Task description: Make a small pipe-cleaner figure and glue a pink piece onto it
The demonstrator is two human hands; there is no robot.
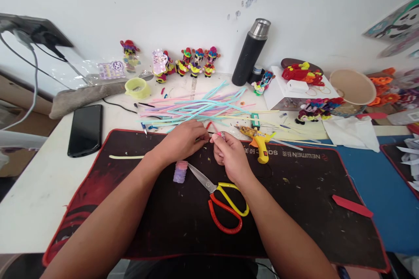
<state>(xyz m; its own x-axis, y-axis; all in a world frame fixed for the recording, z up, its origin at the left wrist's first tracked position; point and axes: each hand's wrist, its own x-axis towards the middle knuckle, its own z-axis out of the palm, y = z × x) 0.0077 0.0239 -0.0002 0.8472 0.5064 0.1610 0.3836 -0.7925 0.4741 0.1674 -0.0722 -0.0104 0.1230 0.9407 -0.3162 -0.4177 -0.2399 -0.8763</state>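
My left hand (pixel 188 140) is closed in a pinch, its fingertips almost meeting those of my right hand. What sits between its fingers is too small to make out. My right hand (pixel 231 154) is closed around a small pink object (pixel 221 135), mostly hidden by the thumb and fingers. Below the hands, a short pink-and-purple fuzzy coil (pixel 180 171) lies on the dark mat (pixel 288 213). Beside it are scissors (pixel 212 189) with one red and one yellow handle, blades apart. A pale yellow fuzzy stem (pixel 126 157) extends toward my left forearm.
Pastel fuzzy stems (pixel 196 107) are heaped behind the hands. A yellow glue gun (pixel 260 143) lies to the right. At the back stand a black thermos (pixel 250 54) and several fuzzy dolls (pixel 196 63). A phone (pixel 85 130) lies left, a red strip (pixel 352 206) right.
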